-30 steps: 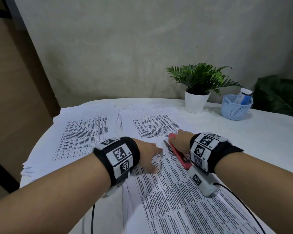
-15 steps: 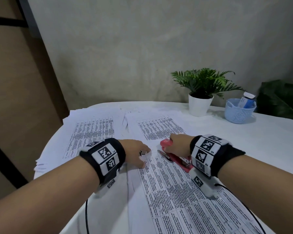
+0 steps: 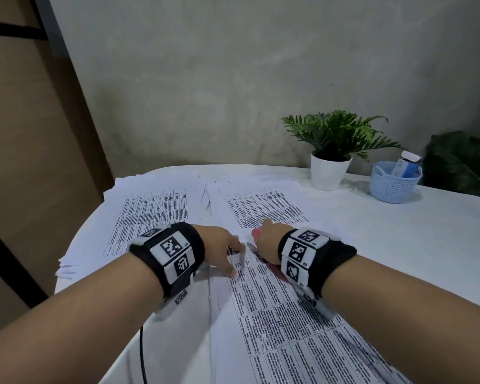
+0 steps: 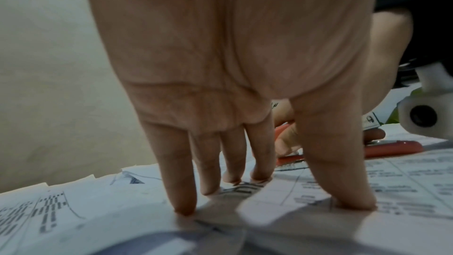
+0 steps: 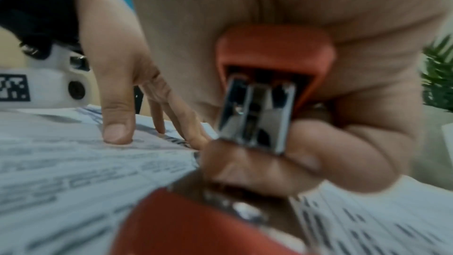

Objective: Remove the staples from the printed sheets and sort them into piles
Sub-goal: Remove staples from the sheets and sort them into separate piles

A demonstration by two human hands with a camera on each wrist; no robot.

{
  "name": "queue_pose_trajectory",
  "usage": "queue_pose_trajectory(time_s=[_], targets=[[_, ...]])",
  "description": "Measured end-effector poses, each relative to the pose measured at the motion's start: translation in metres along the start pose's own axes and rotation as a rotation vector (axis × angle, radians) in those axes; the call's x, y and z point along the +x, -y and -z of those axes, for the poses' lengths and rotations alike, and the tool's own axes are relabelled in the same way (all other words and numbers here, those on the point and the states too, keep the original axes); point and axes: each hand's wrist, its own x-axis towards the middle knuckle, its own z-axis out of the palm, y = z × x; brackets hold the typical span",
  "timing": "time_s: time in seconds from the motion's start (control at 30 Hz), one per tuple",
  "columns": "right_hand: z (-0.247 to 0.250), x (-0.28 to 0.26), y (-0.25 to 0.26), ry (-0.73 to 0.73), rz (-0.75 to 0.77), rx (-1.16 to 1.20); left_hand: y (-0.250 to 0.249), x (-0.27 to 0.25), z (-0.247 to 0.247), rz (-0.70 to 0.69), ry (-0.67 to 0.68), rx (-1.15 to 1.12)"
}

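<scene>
A stapled set of printed sheets (image 3: 288,328) lies in front of me on the white table (image 3: 399,245). My left hand (image 3: 227,253) presses its top left corner with straight fingers (image 4: 181,181) and thumb. My right hand (image 3: 268,242) grips a red stapler (image 3: 257,233) just right of the left fingers, with its metal nose low over that same corner. In the right wrist view the stapler (image 5: 274,55) is under the palm and curled fingers (image 5: 257,168) wrap its metal part. No staple is visible. Two piles of loose sheets lie beyond, one left (image 3: 150,214), one middle (image 3: 261,209).
A potted plant (image 3: 330,167) and a blue basket (image 3: 395,185) holding a small bottle stand at the back right. The left pile hangs near the table's left edge. A black cable (image 3: 142,356) runs down from my left wrist.
The view has tilted up. My left hand has drawn slightly left on the corner, and the stapler in my right hand has edged left toward it.
</scene>
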Motion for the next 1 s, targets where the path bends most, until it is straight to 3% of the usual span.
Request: queue_pose_trajectory(time_s=[0.47, 0.63, 0.87, 1.0], targets=[[0.004, 0.006, -0.004, 0.011, -0.016, 0.038, 0.001, 0.003, -0.001, -0.002, 0.008, 0.022], [-0.001, 0.018, -0.011, -0.039, -0.047, 0.175, 0.002, 0.003, -0.001, 0.011, 0.026, 0.009], [-0.003, 0.025, -0.002, 0.022, 0.020, -0.122, 0.005, 0.005, -0.004, 0.037, 0.065, 0.004], [-0.004, 0.027, 0.005, -0.015, 0.016, -0.206, 0.004, 0.003, -0.006, 0.010, 0.000, 0.030]])
